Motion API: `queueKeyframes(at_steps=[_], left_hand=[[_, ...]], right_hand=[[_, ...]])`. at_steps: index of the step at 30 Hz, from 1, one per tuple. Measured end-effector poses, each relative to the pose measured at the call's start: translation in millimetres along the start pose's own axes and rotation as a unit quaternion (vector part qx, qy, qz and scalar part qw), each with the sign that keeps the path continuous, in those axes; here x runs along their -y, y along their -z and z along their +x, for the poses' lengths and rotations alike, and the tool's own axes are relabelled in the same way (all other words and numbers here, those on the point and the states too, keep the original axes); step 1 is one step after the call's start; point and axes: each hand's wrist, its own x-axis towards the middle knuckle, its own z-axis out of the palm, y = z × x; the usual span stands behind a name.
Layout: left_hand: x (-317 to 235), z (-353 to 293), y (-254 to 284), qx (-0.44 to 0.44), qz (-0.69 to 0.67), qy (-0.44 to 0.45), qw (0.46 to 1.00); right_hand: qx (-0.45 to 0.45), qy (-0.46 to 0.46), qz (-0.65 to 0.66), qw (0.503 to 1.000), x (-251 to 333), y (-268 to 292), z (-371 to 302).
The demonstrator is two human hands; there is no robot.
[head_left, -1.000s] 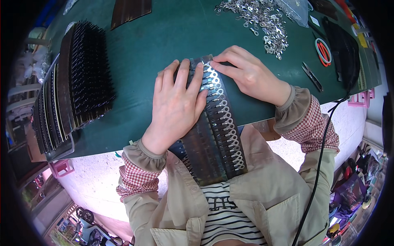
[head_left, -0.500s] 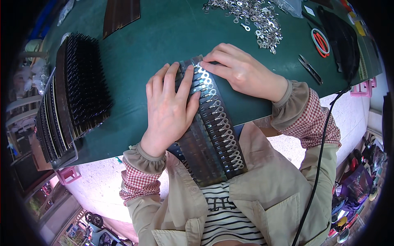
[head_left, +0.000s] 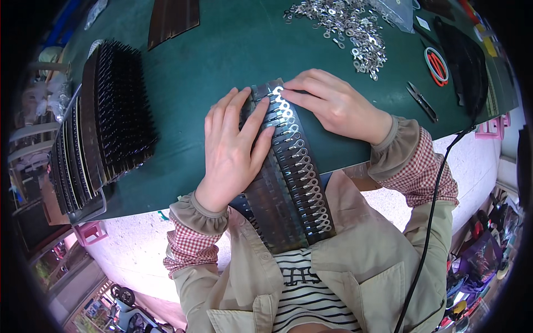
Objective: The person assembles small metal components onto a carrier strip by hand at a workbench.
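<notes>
A long dark board (head_left: 272, 205) slants from my lap onto the table edge. Along its right side runs a row of silver ring terminals (head_left: 304, 160), their shanks seated on small dark pins or wires. My left hand (head_left: 230, 141) lies on the board's left side, fingers stretched out and fingertips near the far end. At that far end my right hand (head_left: 338, 105) has thumb and forefinger pinched together beside the last terminals. A ring terminal (head_left: 279, 90) shows at those fingertips; how much of it they grip is partly hidden.
A pile of loose ring terminals (head_left: 363, 47) lies at the back right. Thread snips (head_left: 422, 102), orange-handled scissors (head_left: 437, 66) and a black bag (head_left: 466, 61) are on the right. A stack of bristling dark boards (head_left: 119, 105) stands left; a brown board (head_left: 175, 22) lies behind.
The whole view has shifted slightly. My right fingertips have drawn a little to the right of the board's far end. My left hand keeps its place on the board.
</notes>
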Motion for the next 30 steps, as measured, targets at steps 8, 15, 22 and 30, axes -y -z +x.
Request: queueKeyframes(at_steps=[8, 15, 22, 30], left_hand=[[-0.1, 1.2, -0.9, -0.001, 0.018, -0.015, 1.000], [1.4, 0.4, -2.9, -0.008, 0.022, -0.019, 1.000], [0.4, 0.4, -3.4, -0.011, 0.024, -0.021, 0.999], [2.9, 0.0, -5.3, -0.015, 0.002, -0.005, 1.000]], right_hand=[[0.029, 0.005, -0.024, 0.999, 2.2, 2.4, 1.0], [0.042, 0.013, -0.050, 0.998, 5.4, 3.0, 2.1], [0.036, 0.011, -0.046, 0.998, 6.9, 1.8, 1.1], [0.008, -0.029, 0.004, 1.000, 6.1, -1.1, 0.7]])
